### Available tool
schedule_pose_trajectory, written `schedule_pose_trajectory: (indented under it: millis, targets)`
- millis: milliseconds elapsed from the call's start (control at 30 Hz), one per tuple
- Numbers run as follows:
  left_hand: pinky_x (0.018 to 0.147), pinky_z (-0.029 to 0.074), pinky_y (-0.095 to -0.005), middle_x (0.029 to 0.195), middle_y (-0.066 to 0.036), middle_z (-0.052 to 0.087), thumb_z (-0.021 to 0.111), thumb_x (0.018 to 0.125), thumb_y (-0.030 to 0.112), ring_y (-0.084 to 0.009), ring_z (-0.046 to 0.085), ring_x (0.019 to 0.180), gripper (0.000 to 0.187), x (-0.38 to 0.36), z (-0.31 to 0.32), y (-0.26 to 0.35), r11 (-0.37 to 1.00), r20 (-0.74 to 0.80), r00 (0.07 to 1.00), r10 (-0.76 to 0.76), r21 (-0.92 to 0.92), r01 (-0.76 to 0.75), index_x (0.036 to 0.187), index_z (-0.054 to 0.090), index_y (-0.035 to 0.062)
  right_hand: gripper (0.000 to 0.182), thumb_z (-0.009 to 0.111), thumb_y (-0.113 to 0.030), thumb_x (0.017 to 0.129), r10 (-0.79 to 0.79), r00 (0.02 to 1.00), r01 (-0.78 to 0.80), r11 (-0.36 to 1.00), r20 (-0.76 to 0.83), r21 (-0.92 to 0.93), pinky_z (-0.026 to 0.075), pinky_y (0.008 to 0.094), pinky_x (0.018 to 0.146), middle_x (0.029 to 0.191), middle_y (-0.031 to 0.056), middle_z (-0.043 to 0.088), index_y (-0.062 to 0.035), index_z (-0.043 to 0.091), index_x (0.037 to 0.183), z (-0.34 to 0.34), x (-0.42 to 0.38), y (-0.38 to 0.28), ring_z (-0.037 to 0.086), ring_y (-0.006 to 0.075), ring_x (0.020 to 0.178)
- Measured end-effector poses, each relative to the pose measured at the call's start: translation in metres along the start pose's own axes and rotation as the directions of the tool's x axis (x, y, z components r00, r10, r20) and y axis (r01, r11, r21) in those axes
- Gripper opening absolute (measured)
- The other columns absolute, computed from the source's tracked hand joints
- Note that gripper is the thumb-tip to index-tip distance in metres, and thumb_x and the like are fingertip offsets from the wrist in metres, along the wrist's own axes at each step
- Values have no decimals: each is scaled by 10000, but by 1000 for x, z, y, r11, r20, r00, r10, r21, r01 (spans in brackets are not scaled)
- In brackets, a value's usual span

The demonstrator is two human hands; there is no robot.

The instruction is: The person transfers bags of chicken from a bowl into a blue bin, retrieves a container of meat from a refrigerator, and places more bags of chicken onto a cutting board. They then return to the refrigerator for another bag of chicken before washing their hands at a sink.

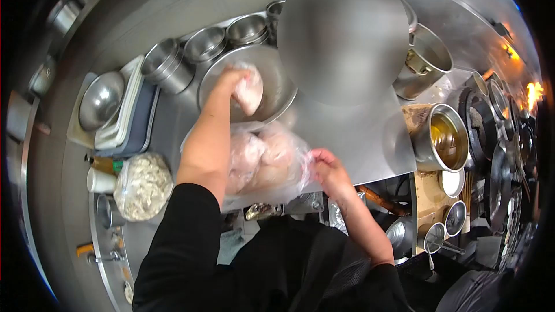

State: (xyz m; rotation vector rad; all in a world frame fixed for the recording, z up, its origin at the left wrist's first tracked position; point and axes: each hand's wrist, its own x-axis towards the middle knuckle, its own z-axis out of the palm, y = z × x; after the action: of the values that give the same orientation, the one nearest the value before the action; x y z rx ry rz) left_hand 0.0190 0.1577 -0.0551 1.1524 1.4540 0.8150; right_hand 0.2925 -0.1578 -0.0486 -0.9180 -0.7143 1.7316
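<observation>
A pale pink piece of raw meat, looking like chicken breast [250, 93], is gripped in my left hand [236, 78] above a wide steel mixing bowl [280, 72]. Below the bowl, a clear plastic bag [263, 188] lies on the steel counter with several more pieces of raw chicken [274, 147] in it. On the bag's right side, my right hand [326, 167] pinches the bunched plastic edge. My left forearm passes over the bag's left part and hides it.
Left stand stacked trays [118, 121] and a tied bag of pale pieces [144, 188]. Steel pots [167, 60] line the back. A pot of yellow liquid [448, 138] stands right, near a stove with flames [533, 95]. A blurred circle hides the upper middle.
</observation>
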Motion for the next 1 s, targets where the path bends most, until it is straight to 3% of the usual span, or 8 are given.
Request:
schedule_pose_trajectory:
  millis: [233,333,500,633,733,800,900,1000]
  targets:
    - [756,508,-312,1003,-99,568,660,632,-10,-192,583,892,559,-181,-51,87,891,-144,906,398,-174,-419,1147,443,6,144,454,-42,861,-64,994,78,980,-84,182,481,270,643,870,37,604,-54,534,980,20,21,-16,586,132,751]
    - [786,489,-300,1005,-80,560,672,622,-15,-172,568,918,561,-248,-64,75,863,-171,861,479,-87,-497,1134,447,25,145,428,-50,863,-79,994,93,975,-76,201,497,303,649,882,55,602,-54,513,980,32,24,-25,597,159,756]
    - [874,414,-295,1051,-50,508,690,595,10,-171,496,997,544,-301,-84,30,662,85,725,683,346,-665,1092,475,63,143,411,-61,867,-102,993,112,968,-57,225,497,319,671,886,73,598,-49,505,973,34,32,-20,599,179,772]
    - [892,418,-327,1111,-141,522,692,626,101,-271,513,1061,481,-301,-70,13,594,404,811,423,552,-585,1071,528,25,160,414,-108,858,-111,993,117,976,-41,184,463,296,683,931,74,595,-42,495,979,42,28,-20,581,167,817]
    - [888,424,-350,1148,-156,526,701,633,141,-287,515,1078,518,-278,-71,-6,647,387,865,319,578,-497,1107,519,41,168,420,-103,855,-108,992,119,974,-64,191,464,310,737,937,85,592,-31,497,987,41,25,-14,577,177,850]
    - [890,427,-362,1179,-171,519,697,652,203,-324,517,1086,548,-270,-66,-9,944,179,982,67,307,-120,1145,504,62,172,424,-100,854,-98,993,109,973,-66,204,462,317,765,941,91,590,-25,499,989,39,27,-5,574,183,866]
    - [878,433,-381,1203,-198,502,677,681,250,-344,522,1088,547,-256,-53,-39,788,0,948,319,556,-265,1167,491,83,175,430,-89,849,-52,997,63,979,-63,194,462,330,791,947,97,587,-17,505,989,42,31,9,575,199,876]
    - [944,402,-392,1268,-195,454,679,690,285,-347,457,1177,579,-255,-45,-92,732,-110,942,317,660,-169,1198,459,115,166,436,-86,846,-80,997,76,984,15,160,461,329,791,949,98,586,-15,512,976,46,41,18,576,206,892]
